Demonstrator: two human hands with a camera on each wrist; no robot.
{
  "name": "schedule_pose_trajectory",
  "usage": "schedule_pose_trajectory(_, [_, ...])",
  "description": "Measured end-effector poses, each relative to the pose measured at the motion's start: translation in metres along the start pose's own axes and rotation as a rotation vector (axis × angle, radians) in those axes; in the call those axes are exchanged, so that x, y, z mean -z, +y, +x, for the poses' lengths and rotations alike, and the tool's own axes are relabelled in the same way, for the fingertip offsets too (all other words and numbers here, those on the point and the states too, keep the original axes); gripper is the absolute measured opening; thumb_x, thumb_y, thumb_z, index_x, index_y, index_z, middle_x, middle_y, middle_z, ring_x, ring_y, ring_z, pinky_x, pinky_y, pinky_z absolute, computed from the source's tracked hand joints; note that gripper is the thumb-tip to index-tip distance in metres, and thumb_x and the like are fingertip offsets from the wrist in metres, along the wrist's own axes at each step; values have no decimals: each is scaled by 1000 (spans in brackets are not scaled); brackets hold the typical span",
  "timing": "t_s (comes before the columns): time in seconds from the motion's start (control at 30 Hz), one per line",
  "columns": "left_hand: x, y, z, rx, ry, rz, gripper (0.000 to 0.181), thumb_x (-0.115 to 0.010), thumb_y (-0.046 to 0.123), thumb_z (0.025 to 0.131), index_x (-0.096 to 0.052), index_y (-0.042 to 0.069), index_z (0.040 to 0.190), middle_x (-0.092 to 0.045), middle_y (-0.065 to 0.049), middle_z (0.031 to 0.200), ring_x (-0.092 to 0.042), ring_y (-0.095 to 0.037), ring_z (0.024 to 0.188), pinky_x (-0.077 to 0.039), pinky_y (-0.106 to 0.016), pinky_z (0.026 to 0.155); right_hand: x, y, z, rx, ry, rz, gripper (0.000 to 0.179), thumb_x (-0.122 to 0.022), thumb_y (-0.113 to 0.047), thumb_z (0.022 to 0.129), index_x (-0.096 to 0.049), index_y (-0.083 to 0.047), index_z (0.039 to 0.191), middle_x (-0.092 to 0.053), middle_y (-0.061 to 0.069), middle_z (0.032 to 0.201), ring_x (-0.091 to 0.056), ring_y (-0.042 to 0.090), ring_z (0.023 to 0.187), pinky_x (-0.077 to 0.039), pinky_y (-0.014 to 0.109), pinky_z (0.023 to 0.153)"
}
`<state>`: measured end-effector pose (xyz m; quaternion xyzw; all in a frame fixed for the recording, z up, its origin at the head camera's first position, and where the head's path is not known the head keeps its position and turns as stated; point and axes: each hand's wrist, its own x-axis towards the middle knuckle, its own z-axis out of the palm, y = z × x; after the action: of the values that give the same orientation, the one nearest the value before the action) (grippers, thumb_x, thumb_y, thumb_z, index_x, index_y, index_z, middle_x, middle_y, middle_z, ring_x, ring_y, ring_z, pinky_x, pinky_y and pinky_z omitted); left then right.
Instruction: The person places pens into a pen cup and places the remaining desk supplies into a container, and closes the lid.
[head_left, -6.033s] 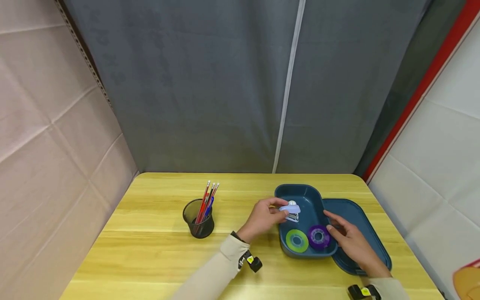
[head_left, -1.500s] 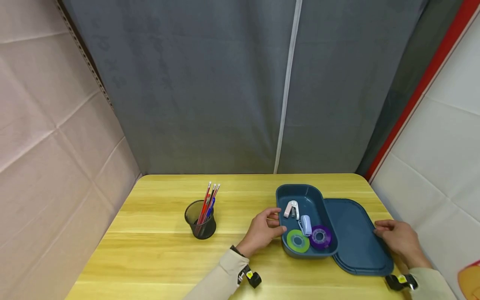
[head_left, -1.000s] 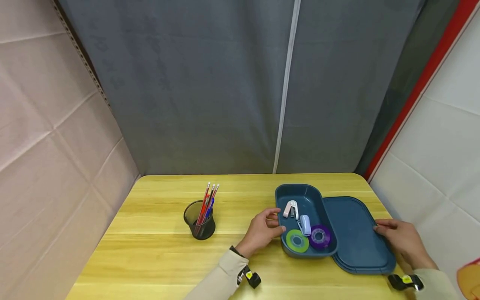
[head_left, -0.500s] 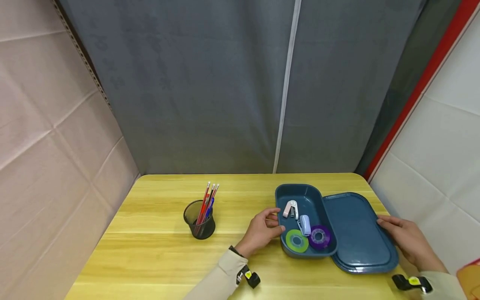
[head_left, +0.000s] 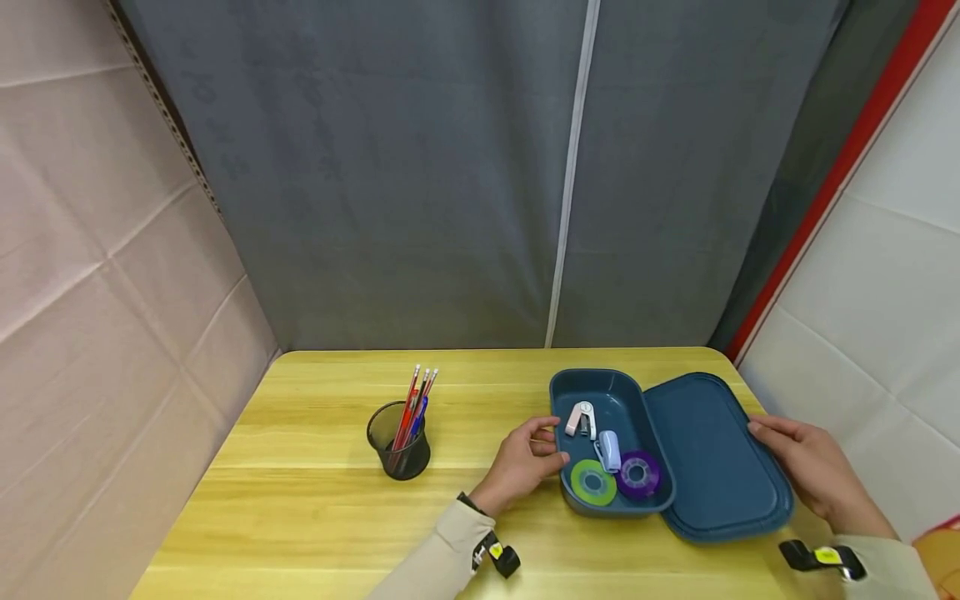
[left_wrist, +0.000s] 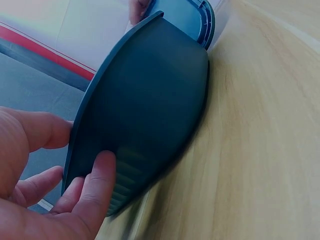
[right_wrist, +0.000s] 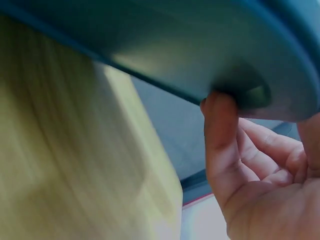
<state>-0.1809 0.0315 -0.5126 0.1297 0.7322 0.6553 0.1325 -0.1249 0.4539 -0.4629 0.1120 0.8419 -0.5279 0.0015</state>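
Observation:
A dark blue plastic box (head_left: 611, 387) sits on the right of the table. Inside lie a pink-and-white stapler (head_left: 581, 419), a light blue stapler (head_left: 610, 451), a green tape roll (head_left: 593, 482) and a purple tape roll (head_left: 639, 475). My left hand (head_left: 519, 467) holds the box at its left side, thumb at the rim and a fingertip against the outer wall, as the left wrist view shows. On the other side, my right hand (head_left: 817, 471) pinches the right edge of the dark blue lid (head_left: 716, 458). The lid is tilted, its right side raised, its left edge beside the box.
Left of centre on the wooden table (head_left: 300, 500) stands a black mesh pen cup (head_left: 401, 454) with several pencils and pens (head_left: 414, 408). A grey curtain (head_left: 412, 208) hangs behind the table. A white wall panel (head_left: 885, 333) rises close to my right hand.
Six seconds ago my left hand held the light blue stapler over the box; it now lies inside. My right hand has gone from the box rim to the lid and lifted its right side.

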Motion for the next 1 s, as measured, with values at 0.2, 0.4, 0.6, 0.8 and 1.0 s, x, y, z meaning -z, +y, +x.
schedule_pose_trajectory(0.2, [-1, 0, 0, -3, -5, -6, 58, -82, 10, 90, -62, 8, 144, -63, -13, 122, -67, -18, 104, -61, -28, 83, -2, -23, -4, 56, 14, 23, 39, -64, -38, 107, -71, -15, 138, -56, -41, 106, -60, -18, 95, -60, 17, 76])
schedule_pose_trajectory(0.4, [1, -2, 0, -1, -12, -5, 59, -82, 12, 91, -61, 7, 146, -63, -12, 122, -66, -16, 103, -61, -28, 83, -5, -49, -4, 99, 30, 11, 48, -64, -39, 106, -65, -11, 145, -56, -42, 109, -61, -17, 96, -61, 18, 75])
schedule_pose_trajectory(0.6, [1, -3, -1, 3, -16, 7, 59, -83, 14, 91, -61, 8, 146, -63, -9, 122, -66, -14, 103, -62, -28, 84, -14, -75, -6, 156, 57, -112, 61, -63, -43, 107, -58, 1, 148, -58, -43, 103, -54, -23, 97, -57, 13, 75])
schedule_pose_trajectory(0.8, [1, -3, -1, -9, -5, 29, 57, -83, 16, 91, -63, 7, 144, -65, -15, 125, -67, -13, 103, -60, -27, 86, -19, -94, -8, 196, 70, -209, 63, -62, -47, 106, -60, 2, 145, -65, -36, 98, -59, -15, 91, -56, 15, 72])
schedule_pose_trajectory(1.0, [2, 0, -2, -23, -5, 60, 56, -82, 16, 92, -63, 7, 144, -66, -17, 126, -68, -12, 103, -59, -25, 86, -22, -107, -7, 215, 82, -223, 61, -64, -49, 105, -63, -1, 144, -68, -32, 96, -62, -8, 89, -57, 19, 71])
